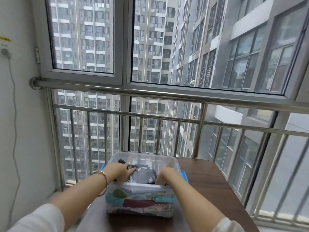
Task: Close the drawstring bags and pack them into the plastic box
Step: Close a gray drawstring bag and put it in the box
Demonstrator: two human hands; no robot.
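Note:
A clear plastic box (172, 162) with blue side latches stands on a dark wooden table (205, 180). It is filled with several folded, colourful bags stacked in layers. On top lies a grey drawstring bag (144, 175) with a pale print. My left hand (122, 170) rests on the bag's left part, fingers spread flat and pressing down. My right hand (167, 173) reaches into the box at the bag's right edge; its fingers point down and are hidden behind the bag and box wall.
A steel railing (160, 114) and large windows stand right behind the table. A white wall (21, 131) with a socket and hanging cable is on the left. The table's right part lies bare beside the box.

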